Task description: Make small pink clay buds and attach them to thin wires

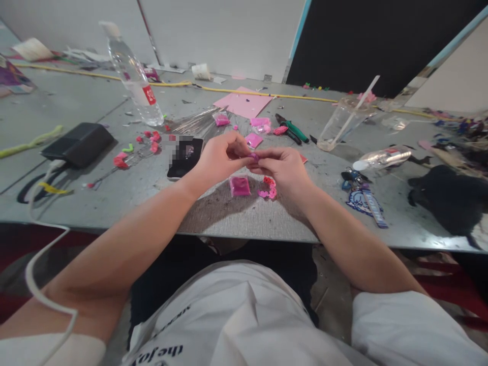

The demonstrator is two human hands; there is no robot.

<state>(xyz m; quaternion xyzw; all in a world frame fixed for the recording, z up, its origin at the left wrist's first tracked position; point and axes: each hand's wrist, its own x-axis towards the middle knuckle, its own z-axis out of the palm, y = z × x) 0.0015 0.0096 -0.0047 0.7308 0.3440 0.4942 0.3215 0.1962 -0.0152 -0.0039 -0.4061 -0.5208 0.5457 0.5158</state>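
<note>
My left hand [224,157] and my right hand [284,168] meet above the table, their fingertips pinched around a small purple piece [253,156]. Its exact kind is mostly hidden by the fingers. Just below them on the table lies a flat dark-pink packet [240,186]. Beside it, under my right hand, is a curved row of small pink and red pieces [271,188]. Beyond my fingers are a bright pink packet [253,140] and another pink packet [221,119]. Left of my left hand rests a black phone [186,161], partly blurred out.
At the left stand a water bottle [133,84] and a black box [78,145] with a white cable. Green-handled pliers [295,130] lie behind my right hand. A clear cup with a straw [343,122], a lying bottle [383,158] and a keychain [364,201] are at the right.
</note>
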